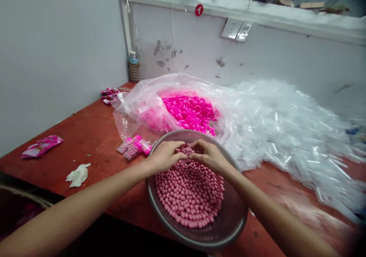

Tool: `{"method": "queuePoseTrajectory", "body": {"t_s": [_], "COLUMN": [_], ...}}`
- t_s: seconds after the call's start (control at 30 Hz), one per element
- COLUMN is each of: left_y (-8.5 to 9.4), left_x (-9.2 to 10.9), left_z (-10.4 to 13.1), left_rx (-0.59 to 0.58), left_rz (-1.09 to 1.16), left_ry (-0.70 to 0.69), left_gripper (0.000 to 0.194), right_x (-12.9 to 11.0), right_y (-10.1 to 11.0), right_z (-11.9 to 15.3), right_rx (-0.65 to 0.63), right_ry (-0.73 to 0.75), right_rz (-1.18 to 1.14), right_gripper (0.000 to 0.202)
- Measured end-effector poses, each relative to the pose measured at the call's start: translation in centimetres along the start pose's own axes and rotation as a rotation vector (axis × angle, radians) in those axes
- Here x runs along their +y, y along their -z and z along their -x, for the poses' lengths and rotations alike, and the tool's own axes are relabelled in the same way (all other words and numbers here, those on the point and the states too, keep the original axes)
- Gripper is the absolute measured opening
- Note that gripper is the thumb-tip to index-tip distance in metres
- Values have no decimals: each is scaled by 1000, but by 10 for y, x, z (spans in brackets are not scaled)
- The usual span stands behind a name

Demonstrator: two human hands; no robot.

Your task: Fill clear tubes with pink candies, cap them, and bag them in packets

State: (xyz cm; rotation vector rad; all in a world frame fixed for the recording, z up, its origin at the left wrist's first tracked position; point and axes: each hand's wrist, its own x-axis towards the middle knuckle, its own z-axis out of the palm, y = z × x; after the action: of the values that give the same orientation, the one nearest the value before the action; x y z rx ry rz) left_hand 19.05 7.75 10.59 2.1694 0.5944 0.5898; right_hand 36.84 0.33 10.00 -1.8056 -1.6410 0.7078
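Observation:
A grey metal bowl (168, 222) holds a heap of small round pink beads (188, 196), heaped toward its near left side. My left hand (166, 156) and my right hand (210, 156) meet over the far part of the bowl. Their fingers curl toward each other around a small clump of the beads, thumbs nearly touching. Just left of the bowl lie small clear containers (135, 146) with bright pink caps and pink beads inside. Behind the bowl, an open clear plastic bag (143, 93) is full of bright pink caps (190, 110).
Many clear plastic tubes (283, 123) spread over the red table (100, 135) at right. A pink printed packet (42, 146) and a white scrap (78, 175) lie at left. A woven holder (134, 72) stands in the corner. Below the table's left edge is an open box (23, 207).

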Motion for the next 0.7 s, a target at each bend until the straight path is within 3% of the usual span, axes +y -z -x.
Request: {"method": "queuePoseTrajectory", "body": {"t_s": [0.1, 0.23, 0.37, 0.53, 0.63, 0.7], "left_y": [-8, -13, -12, -11, -10, -9], "left_x": [-2, -5, -5, -4, -3, -3], "left_z": [-2, 0, 0, 1, 2, 1], "left_rx": [-56, -125, -133, -95, -65, -83], "left_rz": [296, 650, 689, 675, 732, 797], "left_ry": [33, 178, 230, 274, 330, 357], "left_gripper": [24, 27, 31, 35, 38, 36], "right_x": [-6, -12, -9, -4, -2, 4], "right_y": [1, 5, 8, 8, 19, 35], "right_z": [12, 23, 25, 33, 39, 35], "right_rx": [-45, -85, -64, -101, -158, -108], "right_ry": [55, 178, 195, 83, 97, 100], "right_rz": [-312, -315, -210, -365, -251, -153], "right_gripper": [28, 27, 13, 17, 19, 21]}}
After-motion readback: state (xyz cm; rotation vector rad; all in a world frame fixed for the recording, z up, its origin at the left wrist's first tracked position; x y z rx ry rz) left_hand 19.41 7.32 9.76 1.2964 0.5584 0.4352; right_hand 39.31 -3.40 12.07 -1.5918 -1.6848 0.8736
